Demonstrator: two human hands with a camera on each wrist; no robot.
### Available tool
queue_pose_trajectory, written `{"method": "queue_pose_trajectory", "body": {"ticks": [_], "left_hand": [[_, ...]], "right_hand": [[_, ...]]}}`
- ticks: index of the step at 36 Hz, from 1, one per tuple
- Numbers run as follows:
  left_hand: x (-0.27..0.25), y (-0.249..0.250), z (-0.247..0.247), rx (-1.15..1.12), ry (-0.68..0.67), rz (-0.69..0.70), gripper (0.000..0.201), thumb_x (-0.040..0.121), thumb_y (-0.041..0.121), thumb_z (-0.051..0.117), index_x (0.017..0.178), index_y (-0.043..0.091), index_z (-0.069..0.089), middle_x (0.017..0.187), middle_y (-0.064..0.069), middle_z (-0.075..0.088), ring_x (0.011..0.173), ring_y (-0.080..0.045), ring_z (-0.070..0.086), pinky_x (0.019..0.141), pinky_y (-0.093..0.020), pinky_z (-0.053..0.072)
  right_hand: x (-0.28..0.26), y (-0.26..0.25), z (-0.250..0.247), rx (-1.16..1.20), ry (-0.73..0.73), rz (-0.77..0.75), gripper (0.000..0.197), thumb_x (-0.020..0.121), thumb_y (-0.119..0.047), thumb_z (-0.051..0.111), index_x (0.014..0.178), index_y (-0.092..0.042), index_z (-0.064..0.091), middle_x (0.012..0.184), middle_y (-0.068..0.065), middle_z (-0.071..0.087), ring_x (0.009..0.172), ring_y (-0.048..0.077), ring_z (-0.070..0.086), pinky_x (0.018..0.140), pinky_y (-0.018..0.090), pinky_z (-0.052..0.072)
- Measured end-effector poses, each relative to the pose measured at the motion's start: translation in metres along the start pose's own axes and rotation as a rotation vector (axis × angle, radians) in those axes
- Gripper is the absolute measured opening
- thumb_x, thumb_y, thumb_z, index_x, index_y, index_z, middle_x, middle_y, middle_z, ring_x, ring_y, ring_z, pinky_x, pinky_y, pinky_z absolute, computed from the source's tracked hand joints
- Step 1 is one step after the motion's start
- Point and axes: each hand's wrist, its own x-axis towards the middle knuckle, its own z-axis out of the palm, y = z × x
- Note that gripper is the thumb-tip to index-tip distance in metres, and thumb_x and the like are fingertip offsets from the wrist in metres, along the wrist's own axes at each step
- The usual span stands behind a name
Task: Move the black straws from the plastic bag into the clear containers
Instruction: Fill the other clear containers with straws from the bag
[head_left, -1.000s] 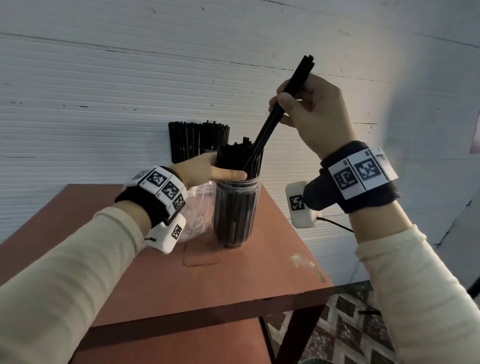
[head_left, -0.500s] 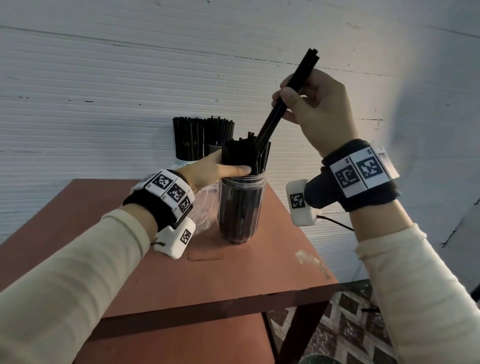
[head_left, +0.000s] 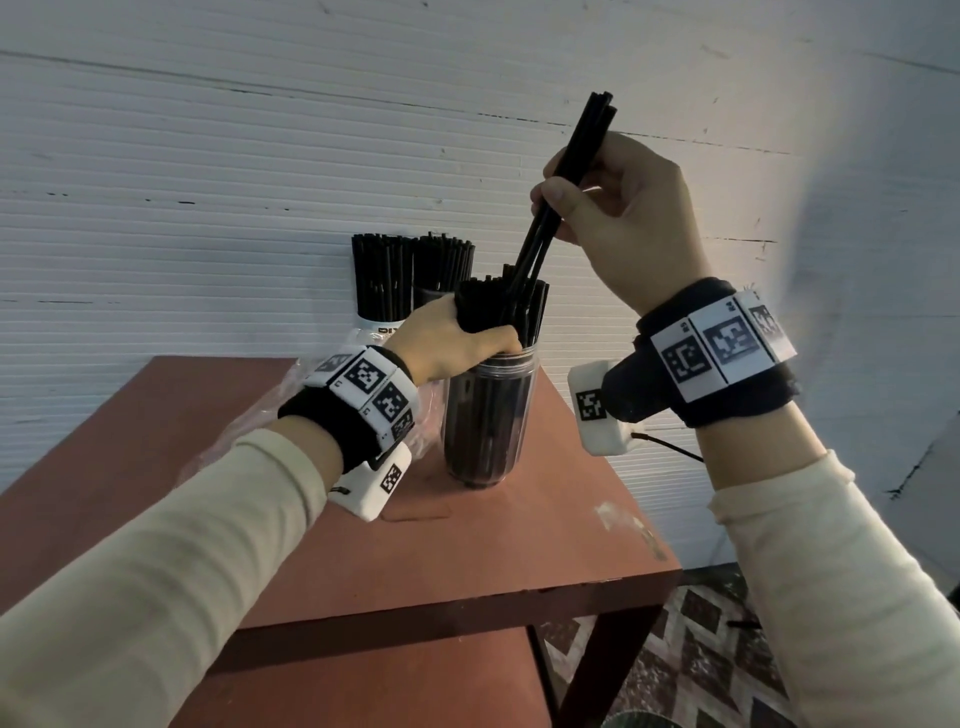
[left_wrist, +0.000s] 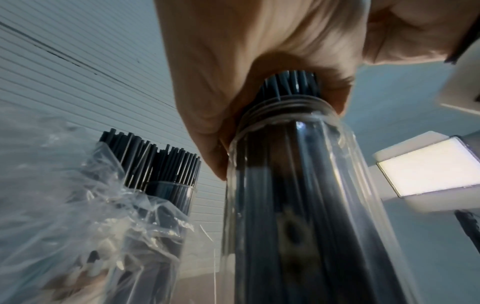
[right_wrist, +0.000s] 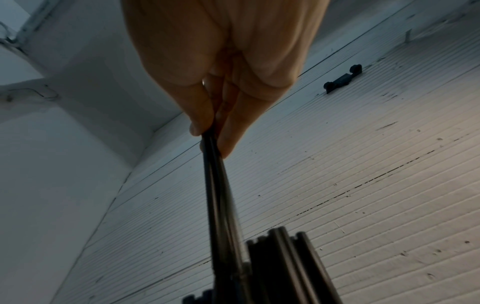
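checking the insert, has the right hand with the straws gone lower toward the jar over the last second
Yes, slightly: the right hand has dropped nearer the clear jar's rim, easing its pinched straws deeper among those inside.

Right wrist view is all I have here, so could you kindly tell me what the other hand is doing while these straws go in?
Observer: The left hand grips the bunched tops of the straws already standing in the front clear container, just above its rim.
Operator: Thank you. Are the straws I am holding already inside that container?
Observer: Their lower ends sit among the standing straws at its mouth; the right hand pinches the held straws at mid-length, tilted.
Operator: Are there other containers?
Observer: Yes, two more filled containers stand behind it by the wall.
Operator: And where is the bag?
Observer: The plastic bag lies crumpled to the left of the front container.
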Motion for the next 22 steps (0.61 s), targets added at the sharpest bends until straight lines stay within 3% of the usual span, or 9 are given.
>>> {"method": "queue_pose_trajectory", "body": {"ticks": [2, 5, 10, 13, 16, 19, 22], "left_hand": [[0.0, -0.002, 0.005, 0.039, 0.056, 0.015, 0.024, 0.077, 0.048, 0.063, 0.069, 0.027, 0.056, 0.07, 0.01, 0.058, 0.073, -0.01, 0.057, 0.061, -0.024, 0.039], [0.001, -0.002, 0.004, 0.041, 0.032, 0.012, 0.02, 0.081, 0.044, 0.064, 0.077, 0.026, 0.057, 0.075, 0.008, 0.059, 0.077, -0.01, 0.057, 0.064, -0.026, 0.039], [-0.005, 0.0, -0.004, -0.019, -0.04, -0.005, 0.021, 0.085, 0.039, 0.069, 0.099, 0.025, 0.062, 0.1, 0.002, 0.067, 0.097, -0.013, 0.061, 0.089, -0.032, 0.048], [-0.009, -0.003, -0.009, -0.133, -0.154, -0.016, 0.019, 0.084, 0.038, 0.073, 0.1, 0.037, 0.063, 0.11, 0.006, 0.069, 0.109, -0.012, 0.062, 0.106, -0.037, 0.044], [-0.009, -0.008, -0.012, -0.262, -0.251, -0.033, 0.039, 0.073, 0.045, 0.081, 0.108, 0.037, 0.066, 0.116, 0.009, 0.071, 0.116, -0.009, 0.062, 0.112, -0.038, 0.04], [-0.006, -0.012, -0.011, -0.281, -0.243, -0.045, 0.07, 0.055, 0.059, 0.082, 0.117, 0.033, 0.064, 0.118, 0.01, 0.07, 0.117, -0.009, 0.062, 0.112, -0.037, 0.04], [-0.005, -0.014, -0.011, -0.269, -0.241, -0.049, 0.082, 0.051, 0.065, 0.08, 0.124, 0.031, 0.061, 0.122, 0.01, 0.068, 0.118, -0.008, 0.06, 0.112, -0.037, 0.039]], "right_hand": [[0.0, -0.001, 0.001, -0.007, -0.006, -0.006, 0.007, 0.086, -0.011, 0.063, 0.093, -0.013, 0.064, 0.087, 0.008, 0.07, 0.085, 0.022, 0.07, 0.076, 0.041, 0.06], [0.0, 0.0, 0.002, -0.022, -0.002, -0.014, 0.006, 0.086, -0.012, 0.063, 0.092, -0.014, 0.064, 0.086, 0.007, 0.07, 0.084, 0.022, 0.07, 0.076, 0.041, 0.06], [0.001, 0.002, 0.002, -0.036, 0.02, -0.008, 0.006, 0.087, -0.013, 0.064, 0.093, -0.013, 0.064, 0.086, 0.007, 0.07, 0.083, 0.022, 0.07, 0.075, 0.04, 0.06], [0.003, 0.002, 0.003, -0.057, 0.024, -0.015, 0.005, 0.087, -0.013, 0.063, 0.091, -0.014, 0.064, 0.085, 0.005, 0.07, 0.081, 0.02, 0.07, 0.074, 0.039, 0.06], [0.005, 0.004, 0.001, -0.079, 0.023, -0.008, 0.005, 0.087, -0.013, 0.063, 0.092, -0.012, 0.064, 0.085, 0.005, 0.07, 0.08, 0.019, 0.071, 0.073, 0.038, 0.06], [0.005, 0.008, 0.0, -0.064, 0.018, 0.023, 0.005, 0.087, -0.012, 0.064, 0.093, -0.011, 0.065, 0.084, 0.006, 0.07, 0.081, 0.02, 0.071, 0.074, 0.038, 0.06], [0.007, 0.009, -0.003, -0.082, 0.003, 0.046, 0.006, 0.087, -0.013, 0.065, 0.093, -0.01, 0.066, 0.086, 0.007, 0.07, 0.082, 0.02, 0.07, 0.073, 0.036, 0.06]]}}
